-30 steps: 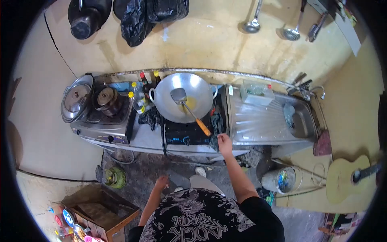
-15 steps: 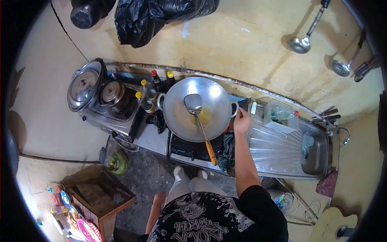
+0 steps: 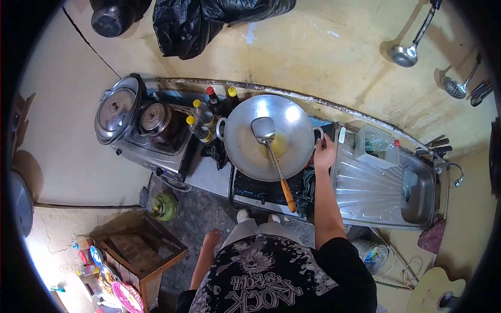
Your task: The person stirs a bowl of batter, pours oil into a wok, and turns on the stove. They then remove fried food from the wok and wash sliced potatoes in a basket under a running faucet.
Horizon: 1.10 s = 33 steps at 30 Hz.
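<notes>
1 wok (image 3: 261, 136), 1 spatula (image 3: 272, 151), 4 btls (image 3: 201, 119), 2 lidded pots (image 3: 116, 108), 2 ladles (image 3: 409, 49)

Yellow plastered wall (image 3: 323, 57), stained, with two ladles (image 3: 412, 49) and black plastic bags (image 3: 209, 21) hanging. Long steel counter (image 3: 365, 182) with sink (image 3: 417, 190) against it. Grey concrete floor (image 3: 193, 214). Wooden crate (image 3: 138, 255) at lower left. Daylight from left.

shirt: black, short sleeves | print: pale lettering, swirls | trousers: light grey | arms: bare
</notes>
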Each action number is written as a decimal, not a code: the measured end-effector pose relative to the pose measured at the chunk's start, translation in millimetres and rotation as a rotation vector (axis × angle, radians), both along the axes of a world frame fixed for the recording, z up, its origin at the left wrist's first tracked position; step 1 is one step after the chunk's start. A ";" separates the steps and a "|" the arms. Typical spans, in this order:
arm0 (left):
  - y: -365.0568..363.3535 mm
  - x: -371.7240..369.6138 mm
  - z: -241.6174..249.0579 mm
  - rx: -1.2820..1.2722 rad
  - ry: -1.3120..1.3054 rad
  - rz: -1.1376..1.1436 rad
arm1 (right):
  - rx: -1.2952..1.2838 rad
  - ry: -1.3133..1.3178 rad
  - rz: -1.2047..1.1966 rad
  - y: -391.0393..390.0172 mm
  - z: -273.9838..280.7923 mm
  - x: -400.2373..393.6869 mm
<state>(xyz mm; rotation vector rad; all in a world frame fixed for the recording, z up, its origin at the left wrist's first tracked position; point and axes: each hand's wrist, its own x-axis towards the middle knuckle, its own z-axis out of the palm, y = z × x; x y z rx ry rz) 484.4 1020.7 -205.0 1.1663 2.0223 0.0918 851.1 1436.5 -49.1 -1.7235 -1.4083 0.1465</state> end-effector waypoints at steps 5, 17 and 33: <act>-2.0 -17.7 -20.7 0.029 -0.002 0.006 | 0.002 -0.022 0.000 -1.7 6.9 -1.5; 11.4 -20.3 -3.2 0.080 -0.013 0.016 | -0.013 0.031 0.040 -16.3 40.9 -12.2; 1.1 -41.0 -15.1 0.000 -0.025 0.140 | -0.174 0.013 -0.086 -58.0 40.4 -0.8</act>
